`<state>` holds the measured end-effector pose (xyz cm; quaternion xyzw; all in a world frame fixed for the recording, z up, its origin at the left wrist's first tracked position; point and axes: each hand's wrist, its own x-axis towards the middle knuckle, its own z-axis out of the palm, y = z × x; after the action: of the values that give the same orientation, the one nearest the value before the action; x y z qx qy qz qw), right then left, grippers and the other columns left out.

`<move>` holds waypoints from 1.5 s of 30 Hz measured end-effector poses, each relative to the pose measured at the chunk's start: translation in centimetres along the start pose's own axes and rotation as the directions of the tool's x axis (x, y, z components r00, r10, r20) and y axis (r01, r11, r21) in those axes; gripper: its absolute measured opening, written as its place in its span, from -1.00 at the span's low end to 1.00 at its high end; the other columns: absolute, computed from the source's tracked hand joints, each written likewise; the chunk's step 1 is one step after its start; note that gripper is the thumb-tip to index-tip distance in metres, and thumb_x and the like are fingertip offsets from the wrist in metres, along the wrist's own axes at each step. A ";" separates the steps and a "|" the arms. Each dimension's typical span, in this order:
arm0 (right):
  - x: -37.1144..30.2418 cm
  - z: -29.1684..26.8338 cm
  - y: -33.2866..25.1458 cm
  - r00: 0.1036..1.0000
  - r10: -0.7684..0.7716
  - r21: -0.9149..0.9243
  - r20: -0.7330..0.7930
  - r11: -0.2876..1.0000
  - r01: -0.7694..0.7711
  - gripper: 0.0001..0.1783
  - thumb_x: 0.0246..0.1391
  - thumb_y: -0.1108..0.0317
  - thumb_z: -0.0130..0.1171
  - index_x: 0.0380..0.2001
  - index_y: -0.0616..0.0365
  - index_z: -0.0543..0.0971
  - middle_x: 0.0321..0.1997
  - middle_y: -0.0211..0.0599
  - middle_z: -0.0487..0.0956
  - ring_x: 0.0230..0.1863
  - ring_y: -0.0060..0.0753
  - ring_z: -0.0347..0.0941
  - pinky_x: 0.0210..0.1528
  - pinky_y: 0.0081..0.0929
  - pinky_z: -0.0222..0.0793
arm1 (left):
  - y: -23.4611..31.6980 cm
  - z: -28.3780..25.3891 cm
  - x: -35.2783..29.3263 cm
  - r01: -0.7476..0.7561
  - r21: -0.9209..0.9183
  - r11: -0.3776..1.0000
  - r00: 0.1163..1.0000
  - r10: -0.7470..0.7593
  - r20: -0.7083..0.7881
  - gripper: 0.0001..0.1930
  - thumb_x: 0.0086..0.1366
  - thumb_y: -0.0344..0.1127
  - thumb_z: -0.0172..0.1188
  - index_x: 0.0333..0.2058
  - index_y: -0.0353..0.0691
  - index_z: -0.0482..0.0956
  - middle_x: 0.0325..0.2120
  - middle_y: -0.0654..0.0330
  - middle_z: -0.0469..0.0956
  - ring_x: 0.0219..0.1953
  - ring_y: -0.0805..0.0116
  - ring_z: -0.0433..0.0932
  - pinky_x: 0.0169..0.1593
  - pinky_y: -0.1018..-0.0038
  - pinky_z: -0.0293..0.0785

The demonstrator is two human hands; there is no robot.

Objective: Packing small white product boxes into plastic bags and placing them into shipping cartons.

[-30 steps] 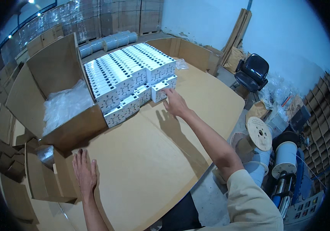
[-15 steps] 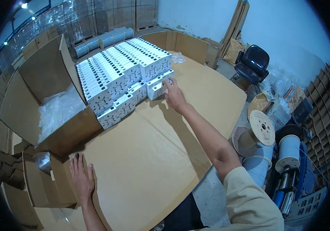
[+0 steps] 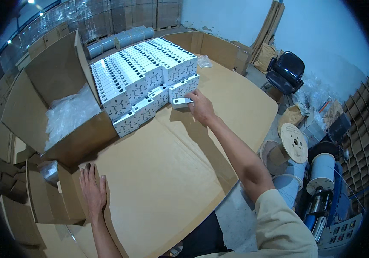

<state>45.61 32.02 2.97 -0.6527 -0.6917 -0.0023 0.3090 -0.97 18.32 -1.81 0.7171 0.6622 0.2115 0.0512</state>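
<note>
At the front right corner of the stack, my right hand [image 3: 202, 108] pinches the end of a flat white box [image 3: 180, 102] with dark markings, now apart from its neighbours. Behind it, tightly packed rows of similar white boxes [image 3: 137, 71] form a stepped stack, with a taller layer resting on a lower one. On the brown cardboard-covered table [image 3: 163, 172], my left hand [image 3: 93, 192] lies with its fingers stretched out, holding nothing. Beside that hand is a small open carton [image 3: 49, 200] with a clear plastic-wrapped item in it.
A large open carton [image 3: 83, 139] holding clear plastic bags [image 3: 70, 116] stands left of the stack. Cardboard walls [image 3: 219, 48] edge the table's far side, near a small plastic bag [image 3: 204, 61]. To the right are a black chair [image 3: 285, 71] and cable spools [image 3: 294, 143].
My right hand has drawn one white box out from the lower layer's front, toward me. The left hand stays flat on the table. The whole view has shifted slightly.
</note>
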 end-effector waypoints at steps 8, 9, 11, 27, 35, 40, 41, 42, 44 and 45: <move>-2.3 0.4 -8.0 0.995 -0.085 0.070 0.046 0.994 0.082 -0.70 0.07 0.44 0.25 -0.09 0.03 0.58 -0.02 -0.17 0.52 0.01 0.06 0.51 0.04 -0.04 0.47 | 0.7 -1.2 -0.6 -0.020 -0.101 0.995 0.999 0.016 -0.038 -0.50 0.38 -0.23 0.14 0.25 -0.22 0.37 0.32 -0.04 0.28 0.42 -0.11 0.12 0.47 0.04 -0.02; -2.7 0.9 -9.3 0.993 -0.096 0.114 0.073 0.990 0.088 -0.70 0.06 0.45 0.26 -0.09 0.05 0.58 -0.03 -0.16 0.52 0.01 0.07 0.51 0.04 -0.04 0.47 | 0.7 -1.5 -0.9 0.008 -0.184 0.983 1.000 -0.013 -0.026 -0.53 0.38 -0.25 0.15 0.22 -0.24 0.40 0.30 -0.05 0.30 0.42 -0.10 0.12 0.47 0.08 -0.01; -3.5 1.7 -12.1 0.986 -0.125 0.172 0.113 0.980 0.105 -0.70 0.06 0.45 0.27 -0.09 0.07 0.58 -0.03 -0.16 0.51 0.01 0.08 0.51 0.04 -0.04 0.47 | 0.1 -2.1 -1.2 -0.022 -0.259 0.966 0.997 0.003 -0.072 -0.59 0.37 -0.30 0.16 0.14 -0.29 0.46 0.22 -0.08 0.39 0.34 -0.08 0.26 0.41 0.16 0.15; -10.6 7.5 -28.8 0.911 -0.329 0.535 0.249 0.831 0.154 -0.67 -0.01 0.56 0.29 -0.12 0.14 0.60 -0.14 -0.12 0.53 -0.11 0.07 0.53 -0.06 -0.12 0.48 | -0.7 -6.3 -0.7 0.505 -0.772 0.385 0.859 -0.316 0.403 -0.65 0.55 -0.06 -0.02 0.05 -0.21 0.46 -0.32 0.17 0.58 -0.40 0.50 0.56 -0.30 0.53 0.56; -12.4 9.2 -30.1 0.924 -0.366 0.741 0.112 0.650 0.168 -0.75 0.05 0.60 0.28 -0.15 0.23 0.61 -0.08 -0.17 0.53 -0.14 -0.26 0.59 -0.14 -0.42 0.58 | -3.6 -3.4 -0.2 0.324 -0.890 0.320 0.924 -0.310 0.224 -0.70 0.50 -0.17 0.07 0.08 -0.18 0.43 -0.29 0.13 0.60 -0.32 0.47 0.58 -0.24 0.50 0.56; -12.0 13.4 -26.9 0.967 -0.144 0.923 0.212 0.355 -0.150 -0.85 0.18 0.56 0.25 -0.18 0.32 0.56 -0.02 -0.24 0.52 -0.11 -0.44 0.58 -0.14 -0.49 0.60 | -2.1 -2.7 0.2 0.209 -0.951 0.227 0.943 -0.303 0.135 -0.64 0.41 -0.38 0.18 0.14 -0.23 0.41 -0.20 0.04 0.63 -0.20 0.44 0.58 -0.16 0.46 0.56; -12.0 13.6 -26.9 0.966 -0.142 0.922 0.214 0.355 -0.152 -0.85 0.18 0.56 0.25 -0.18 0.32 0.56 -0.02 -0.24 0.52 -0.11 -0.44 0.58 -0.14 -0.49 0.60 | -2.4 -2.4 0.1 0.182 -0.931 0.317 0.955 -0.283 0.091 -0.60 0.39 -0.42 0.19 0.16 -0.25 0.39 -0.14 0.03 0.63 -0.18 0.41 0.59 -0.14 0.44 0.56; -11.9 13.7 -26.8 0.954 -0.137 0.909 0.267 0.364 -0.203 -0.83 0.17 0.57 0.25 -0.18 0.32 0.52 -0.04 -0.23 0.55 -0.12 -0.46 0.59 -0.12 -0.52 0.58 | -2.7 -2.1 0.0 0.153 -0.902 0.403 0.965 -0.258 0.049 -0.56 0.36 -0.46 0.20 0.19 -0.28 0.37 -0.09 0.01 0.62 -0.16 0.39 0.59 -0.12 0.42 0.57; -11.8 14.0 -26.5 0.939 -0.129 0.893 0.320 0.372 -0.253 -0.81 0.16 0.59 0.25 -0.18 0.31 0.49 -0.06 -0.22 0.57 -0.13 -0.47 0.60 -0.09 -0.54 0.57 | -3.3 -1.9 0.2 0.214 -0.864 0.456 0.964 -0.243 0.110 -0.53 0.35 -0.49 0.21 0.21 -0.29 0.35 -0.05 0.02 0.61 -0.08 0.36 0.58 -0.03 0.40 0.54; -11.6 14.2 -26.2 0.939 -0.140 0.876 0.314 0.423 -0.230 -0.79 0.15 0.60 0.25 -0.17 0.30 0.46 -0.10 -0.21 0.59 -0.14 -0.47 0.61 -0.08 -0.54 0.56 | -3.5 -1.8 0.4 0.268 -0.818 0.509 0.958 -0.233 0.169 -0.50 0.34 -0.51 0.23 0.23 -0.30 0.33 -0.01 0.03 0.60 0.01 0.33 0.57 0.06 0.39 0.52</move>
<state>15.38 23.43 -3.06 -0.3926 -0.6078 0.4900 0.4862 -4.84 18.71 -1.31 0.5069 0.5771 0.4770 0.4272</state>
